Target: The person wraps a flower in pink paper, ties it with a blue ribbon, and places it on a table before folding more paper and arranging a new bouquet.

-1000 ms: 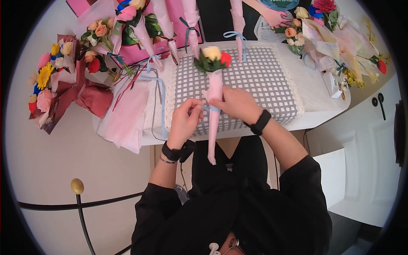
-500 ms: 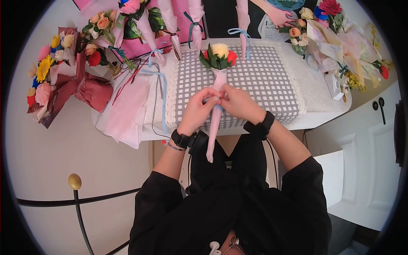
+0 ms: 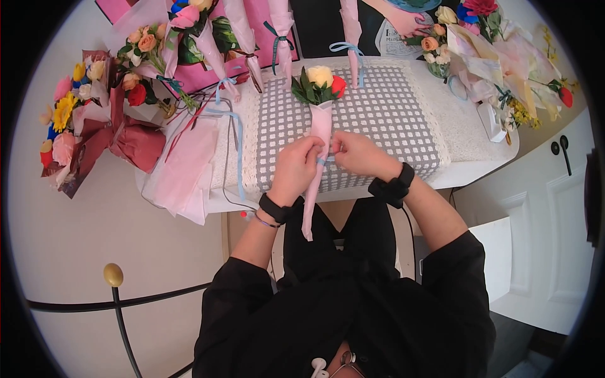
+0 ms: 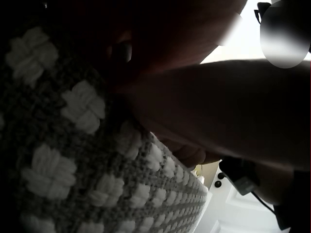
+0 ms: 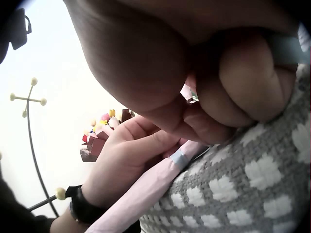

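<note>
A small bouquet of a cream rose (image 3: 320,77), a red flower (image 3: 339,86) and green leaves lies over the checked mat in a narrow pink paper wrap (image 3: 321,118). Its tapered lower end hangs past the table's front edge. Light blue ribbon (image 5: 178,158) circles the wrap. My left hand (image 3: 295,169) pinches the wrap at the ribbon from the left, fingertips bent against the paper. On the right side, my right hand (image 3: 360,155) has curled fingers round a blue ribbon end (image 5: 289,49). The left wrist view is dark and mostly shows the mat.
Several pink-wrapped bouquets stand along the back, one with a blue bow (image 3: 347,48). A burgundy-wrapped bouquet (image 3: 129,142) is at the left beside pink paper sheets (image 3: 189,170) and loose ribbon (image 3: 239,154). Pale-wrapped flowers (image 3: 504,57) stand at the right. The mat (image 3: 391,120) covers the table's middle.
My left hand had drawn ribbon out to the left; both hands then met at the wrap. Now my right hand has moved slightly right with ribbon, while the left stays at the wrap.
</note>
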### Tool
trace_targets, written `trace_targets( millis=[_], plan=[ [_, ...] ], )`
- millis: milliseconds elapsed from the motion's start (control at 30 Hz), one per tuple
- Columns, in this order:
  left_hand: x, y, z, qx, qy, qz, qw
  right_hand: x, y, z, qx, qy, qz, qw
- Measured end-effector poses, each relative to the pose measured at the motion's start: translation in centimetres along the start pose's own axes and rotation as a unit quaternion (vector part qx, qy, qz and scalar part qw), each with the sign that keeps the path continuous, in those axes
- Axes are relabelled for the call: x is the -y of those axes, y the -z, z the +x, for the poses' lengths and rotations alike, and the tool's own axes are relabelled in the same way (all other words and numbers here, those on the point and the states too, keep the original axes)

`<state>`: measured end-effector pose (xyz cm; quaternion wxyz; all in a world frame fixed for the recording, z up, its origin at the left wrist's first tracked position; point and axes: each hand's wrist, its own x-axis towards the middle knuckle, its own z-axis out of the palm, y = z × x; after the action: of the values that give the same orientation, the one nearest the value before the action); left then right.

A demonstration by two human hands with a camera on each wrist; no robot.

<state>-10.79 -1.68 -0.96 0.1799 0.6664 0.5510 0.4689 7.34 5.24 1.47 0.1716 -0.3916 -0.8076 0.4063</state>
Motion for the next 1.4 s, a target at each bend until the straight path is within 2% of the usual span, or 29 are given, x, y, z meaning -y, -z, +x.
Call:
trace_targets(
  millis=[67, 167, 233, 300, 400, 467, 533, 567, 600, 633, 700, 733, 767, 833, 867, 933, 967, 1000, 1033, 1067, 1133, 1167, 1233, 1300, 1400],
  plan=[
    [-0.7, 0.0, -0.2, -0.019, -0.077, 0.076, 0.994, -0.6, 0.4, -0.3, 0.007, 0.001, 0.008, 1.000],
    [-0.5, 0.2, -0.5, -0.039, -0.059, 0.069, 0.995, -1.6, 0.9, -0.8, -0.021, -0.001, -0.025, 0.999],
    [-0.7, 0.1, -0.4, -0.041, -0.052, 0.063, 0.996, -1.9, 0.9, -1.2, -0.040, 0.042, -0.048, 0.997],
    [-0.7, 0.1, -0.6, -0.041, -0.040, 0.058, 0.997, -1.6, 0.3, -1.7, -0.054, 0.046, -0.059, 0.996],
    [-0.3, -0.2, -0.4, -0.056, -0.069, 0.086, 0.992, -0.6, 0.0, -1.9, -0.066, 0.059, -0.052, 0.995],
    [-0.5, -0.4, -0.6, -0.053, -0.166, 0.231, 0.957, 0.9, 0.3, -1.9, -0.062, 0.067, -0.032, 0.995],
    [-0.7, -0.4, -0.5, -0.026, -0.195, 0.234, 0.952, 2.3, 0.8, -1.9, 0.028, -0.026, 0.074, 0.997],
    [-1.0, -0.3, -0.3, 0.001, -0.224, 0.237, 0.945, 2.3, 0.9, -1.6, 0.029, -0.024, 0.074, 0.997],
    [-1.1, -0.2, -0.2, 0.000, -0.223, 0.239, 0.945, 2.2, 1.2, -1.3, 0.080, -0.034, 0.174, 0.981],
    [-1.3, -0.2, 0.0, -0.013, -0.213, 0.204, 0.955, 2.2, 1.4, -1.2, 0.129, -0.043, 0.272, 0.953],
    [-1.3, -0.2, 0.3, -0.027, -0.205, 0.168, 0.964, 2.5, 2.0, -1.3, 0.145, -0.043, 0.314, 0.937],
    [-1.2, -0.3, 0.4, -0.005, -0.131, 0.106, 0.986, 2.6, 2.3, -1.4, 0.161, -0.046, 0.355, 0.920],
    [-1.0, -0.4, 0.4, 0.016, -0.056, 0.043, 0.997, 2.2, 2.4, -1.4, 0.161, -0.046, 0.355, 0.920],
    [-0.6, -0.4, 0.8, 0.013, -0.035, 0.015, 0.999, 1.9, 2.8, -1.3, 0.186, 0.007, 0.323, 0.928],
    [-0.5, -0.4, 1.0, 0.010, -0.013, -0.013, 1.000, 2.3, 2.9, -1.5, 0.186, 0.006, 0.322, 0.928],
    [-0.7, -0.2, 1.1, 0.026, 0.014, -0.039, 0.999, 3.5, 3.2, -1.7, 0.202, -0.042, 0.132, 0.970],
    [-0.9, -0.1, 1.1, 0.043, 0.040, -0.065, 0.996, 4.0, 2.9, -1.8, 0.203, -0.042, 0.131, 0.969],
    [-0.6, -0.1, 1.2, 0.043, 0.040, -0.066, 0.996, 4.4, 2.4, -1.9, 0.154, 0.035, 0.019, 0.987],
    [-0.3, -0.1, 1.3, 0.058, 0.052, -0.097, 0.992, 4.6, 2.3, -2.1, 0.101, 0.110, -0.093, 0.984],
    [-0.1, -0.1, 1.4, 0.074, 0.063, -0.127, 0.987, 4.3, 2.1, -2.0, 0.099, 0.109, -0.093, 0.985],
    [0.1, 0.3, 1.4, 0.084, 0.033, -0.093, 0.992, 3.1, 1.2, -1.6, -0.020, 0.202, -0.046, 0.978],
    [-0.1, 0.5, 1.5, 0.092, 0.004, -0.059, 0.994, 2.6, 0.9, -1.4, -0.020, 0.202, -0.046, 0.978],
    [-1.0, 1.2, 1.5, 0.104, 0.016, -0.067, 0.992, 2.1, 0.6, -1.0, -0.073, 0.197, -0.022, 0.977],
    [-1.3, 1.5, 1.6, 0.117, 0.026, -0.075, 0.990, 2.1, 0.6, -0.6, -0.090, 0.186, -0.022, 0.978],
    [-0.8, 1.2, 1.6, 0.117, -0.013, -0.053, 0.992, 2.1, 0.7, -0.1, -0.111, 0.190, -0.036, 0.975]
  ],
)
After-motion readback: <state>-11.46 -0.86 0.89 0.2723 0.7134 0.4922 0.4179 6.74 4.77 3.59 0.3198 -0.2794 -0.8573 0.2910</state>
